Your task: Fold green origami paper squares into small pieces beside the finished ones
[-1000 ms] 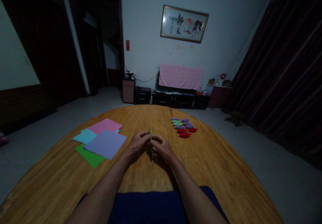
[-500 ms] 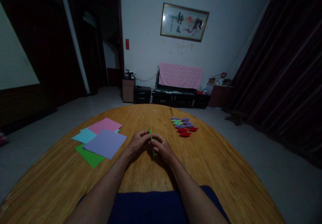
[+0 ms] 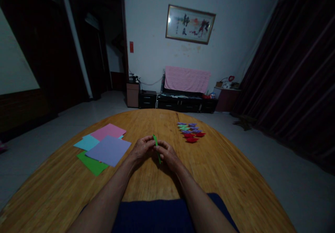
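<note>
The round wooden table filled the foreground, and off to nine o'clock from the left hand lay the flat sheets: purple sheet on top, pink sheet at its eleven, light blue sheet at its ten, green sheet poking out at its seven; the right hand had the little folded papers at about two o'clock, red ones nearest; and there, right in the middle, was the narrow green strip, held up between the two hands!

Here was the relation that counted: strip at three o'clock from the left, nine to ten from the right, neither hand nearer, both touching; its long axis ran from just short of twelve down to just short of six, crossing between the fingers; both hands were closed in a pinch on it, the right lower along its length.

Plenty went unseen, mind; fingers covered the strip's middle, its folds were too fine and dim to read, and the left fingertips' hold was partly masked; the purple sheet hid whatever lay beneath; the folded papers crowded too tightly to count; both forearms ran off the bottom edge.
</note>
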The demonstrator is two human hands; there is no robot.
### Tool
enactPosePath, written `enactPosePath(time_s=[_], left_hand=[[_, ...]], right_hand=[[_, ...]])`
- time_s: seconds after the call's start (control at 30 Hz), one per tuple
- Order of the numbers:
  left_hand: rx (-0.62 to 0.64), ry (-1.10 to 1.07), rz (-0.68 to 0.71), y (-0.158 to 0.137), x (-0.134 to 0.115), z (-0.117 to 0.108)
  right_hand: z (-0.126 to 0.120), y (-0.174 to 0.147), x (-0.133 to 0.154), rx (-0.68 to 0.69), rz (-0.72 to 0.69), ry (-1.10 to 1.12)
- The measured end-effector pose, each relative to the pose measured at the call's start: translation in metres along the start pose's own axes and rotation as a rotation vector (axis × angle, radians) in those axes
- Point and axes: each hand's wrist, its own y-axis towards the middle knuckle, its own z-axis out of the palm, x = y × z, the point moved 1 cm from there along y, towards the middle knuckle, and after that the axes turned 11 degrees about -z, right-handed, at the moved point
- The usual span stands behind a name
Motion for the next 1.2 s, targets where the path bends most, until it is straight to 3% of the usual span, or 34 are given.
enactPosePath(time_s=[0.97,1.2], left_hand=[[0.017,-0.078,0.0,0.0009,0.0008,-0.0024],[0.013,-0.038,0.009,0.0026,0.0018,-0.0048]], right_hand=[[0.0056,-0.0036,0.0038,0.025,0.048,0.106],[0.0051,-0.0023,0.0055,-0.005,-0.013,-0.026]])
